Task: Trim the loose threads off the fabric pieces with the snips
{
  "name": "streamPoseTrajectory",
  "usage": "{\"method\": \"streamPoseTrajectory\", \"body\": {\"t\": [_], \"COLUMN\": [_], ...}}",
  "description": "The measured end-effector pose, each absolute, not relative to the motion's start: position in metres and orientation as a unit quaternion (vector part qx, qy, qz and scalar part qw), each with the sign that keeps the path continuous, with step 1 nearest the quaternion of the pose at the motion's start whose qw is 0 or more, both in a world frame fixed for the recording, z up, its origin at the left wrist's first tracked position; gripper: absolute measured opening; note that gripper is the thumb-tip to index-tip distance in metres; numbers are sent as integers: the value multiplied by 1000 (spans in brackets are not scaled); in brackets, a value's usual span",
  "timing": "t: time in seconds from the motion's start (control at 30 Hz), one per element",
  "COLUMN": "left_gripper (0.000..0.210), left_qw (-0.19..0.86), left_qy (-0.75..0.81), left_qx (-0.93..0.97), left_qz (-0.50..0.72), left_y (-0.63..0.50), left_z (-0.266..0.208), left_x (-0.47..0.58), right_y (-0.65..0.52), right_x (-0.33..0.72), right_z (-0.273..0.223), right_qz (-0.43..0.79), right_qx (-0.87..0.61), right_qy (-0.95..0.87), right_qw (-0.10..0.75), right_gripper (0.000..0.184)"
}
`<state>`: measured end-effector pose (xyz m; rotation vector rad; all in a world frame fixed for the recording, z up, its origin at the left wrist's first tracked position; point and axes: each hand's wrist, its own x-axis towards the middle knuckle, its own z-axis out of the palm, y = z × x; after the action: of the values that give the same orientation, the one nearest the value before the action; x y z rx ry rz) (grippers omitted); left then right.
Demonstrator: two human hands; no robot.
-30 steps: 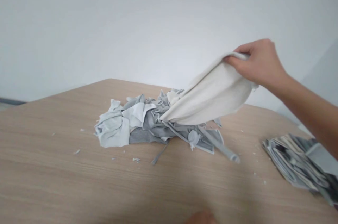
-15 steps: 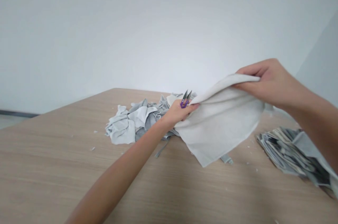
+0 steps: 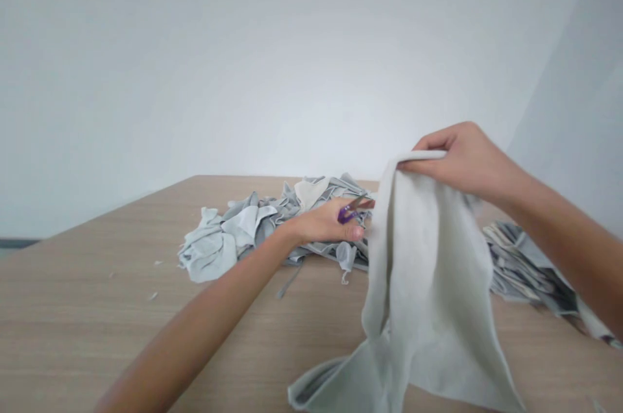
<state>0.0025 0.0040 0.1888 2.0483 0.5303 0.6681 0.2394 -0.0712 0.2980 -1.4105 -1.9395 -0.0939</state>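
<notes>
High on the right, my right hand [image 3: 455, 153] pinches a whitish cloth piece [image 3: 413, 257] by its top edge. The fabric hangs down in folds over the table, its lower left corner flared out. My left hand [image 3: 325, 221] is beside the cloth's left edge, with purple-handled thread snips [image 3: 348, 213] held in it, blades pointing right. Its thumb is extended and apart from the cloth; the fingertips are partly hidden. Behind that hand lies a loose heap of grey and white cloth pieces [image 3: 243, 228].
A flatter stack of grey, cream and dark cloth pieces [image 3: 523, 263] lies on the right, partly behind my right forearm. Small scraps [image 3: 153, 296] dot the wooden table [image 3: 87, 322]. A pale wall [image 3: 292, 62] rises behind its far edge.
My left hand has let go of the cloth's left end and kept the snips. My right hand has moved left, and the cloth, stretched between both hands before, now hangs from it.
</notes>
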Motion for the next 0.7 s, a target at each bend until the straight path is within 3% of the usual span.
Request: {"method": "streamPoseTrajectory", "body": {"t": [0.3,0.47,0.57,0.7], "left_gripper": [44,27,21,33], "left_qw": [386,265,213,188], "left_qy": [253,342,360,353], "left_qx": [827,822,825,840], "left_qz": [321,372,381,366], "left_y": [-23,-15,-16,-8], "left_z": [135,135,133,128], "left_x": [33,22,19,13], "right_y": [-85,-83,-74,-66], "right_x": [238,256,259,259], "right_z": [284,274,264,250], "right_qz": [-20,-42,-63,-76], "right_qx": [-564,-583,-589,-580], "right_qy": [-737,-707,-718,-743], "right_qw": [372,397,365,325], "right_gripper": [17,18,23,28]}}
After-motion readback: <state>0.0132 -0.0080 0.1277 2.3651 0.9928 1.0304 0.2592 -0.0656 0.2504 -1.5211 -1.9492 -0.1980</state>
